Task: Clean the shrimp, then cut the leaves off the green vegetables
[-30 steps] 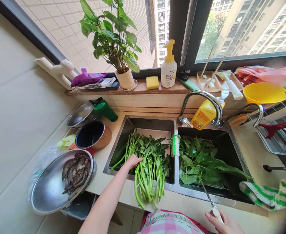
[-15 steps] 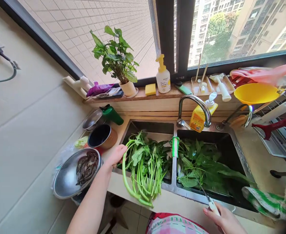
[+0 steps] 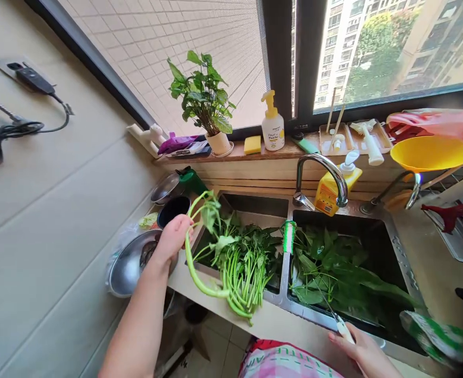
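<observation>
My left hand (image 3: 175, 236) is closed round a stem of leafy greens (image 3: 192, 262), lifted above the left sink basin; the thick green stem curves down from the fingers. Below and right of it, a heap of the same greens (image 3: 247, 273) lies with stems hanging over the basin's front edge. My right hand (image 3: 359, 346) grips the white handle of a knife (image 3: 342, 326) at the front rim of the right basin. Its thin blade points away from me, toward the broad green leaves (image 3: 333, 273) in that basin.
A steel bowl (image 3: 126, 270) with dark shrimp-like pieces stands left, partly behind my forearm. A dark pot (image 3: 173, 210) is behind it. The faucet (image 3: 321, 160) arches over the right basin. A green-white cloth (image 3: 436, 336) lies at the right edge. A potted plant (image 3: 217, 143) stands on the sill.
My left hand has drawn a stem up and left, away from the heap. My right hand and the knife stay nearly where they were. The view has shifted slightly left.
</observation>
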Demonstrator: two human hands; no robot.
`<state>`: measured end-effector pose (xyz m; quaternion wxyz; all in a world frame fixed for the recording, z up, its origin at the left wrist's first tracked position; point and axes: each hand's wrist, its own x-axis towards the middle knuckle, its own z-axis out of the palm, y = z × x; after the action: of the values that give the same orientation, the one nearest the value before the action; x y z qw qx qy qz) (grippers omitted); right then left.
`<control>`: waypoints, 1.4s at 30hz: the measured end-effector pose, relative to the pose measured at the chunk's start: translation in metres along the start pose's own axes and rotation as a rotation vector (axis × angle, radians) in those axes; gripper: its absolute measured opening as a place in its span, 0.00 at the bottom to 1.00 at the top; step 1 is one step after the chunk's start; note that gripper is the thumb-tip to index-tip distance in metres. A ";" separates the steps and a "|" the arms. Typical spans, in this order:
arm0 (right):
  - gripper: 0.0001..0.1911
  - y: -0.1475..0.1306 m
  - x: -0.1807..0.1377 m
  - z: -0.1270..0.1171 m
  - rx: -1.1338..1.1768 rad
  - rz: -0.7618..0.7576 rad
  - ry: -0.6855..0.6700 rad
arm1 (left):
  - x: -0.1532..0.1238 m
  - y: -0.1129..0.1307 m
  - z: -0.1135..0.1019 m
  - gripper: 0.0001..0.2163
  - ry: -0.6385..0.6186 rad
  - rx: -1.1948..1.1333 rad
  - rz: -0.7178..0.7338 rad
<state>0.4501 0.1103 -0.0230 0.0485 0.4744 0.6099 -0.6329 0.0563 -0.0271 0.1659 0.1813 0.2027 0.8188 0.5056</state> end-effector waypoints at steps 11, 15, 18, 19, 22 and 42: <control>0.16 -0.008 -0.024 -0.006 0.179 -0.110 -0.167 | -0.064 0.001 0.141 0.11 -0.120 -0.473 0.208; 0.13 0.000 -0.032 -0.024 0.002 -0.152 -0.004 | -0.073 -0.020 0.190 0.11 -0.085 -0.367 0.184; 0.10 -0.002 -0.041 -0.039 -0.239 -0.157 0.142 | -0.073 -0.028 0.208 0.08 -0.032 -0.134 0.263; 0.10 -0.005 -0.045 -0.043 -0.300 -0.156 0.168 | -0.073 -0.029 0.212 0.07 -0.006 -0.049 0.301; 0.10 -0.016 -0.056 -0.046 -0.461 -0.170 0.229 | -0.073 -0.028 0.222 0.04 0.082 0.136 0.387; 0.12 -0.013 -0.038 -0.034 -0.740 -0.068 0.210 | -0.103 -0.049 0.238 0.06 0.006 0.200 0.528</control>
<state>0.4811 0.1215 0.0180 0.1327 0.4668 0.8139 -0.3194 0.2568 0.0795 0.0303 0.0201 0.4244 0.7841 0.4525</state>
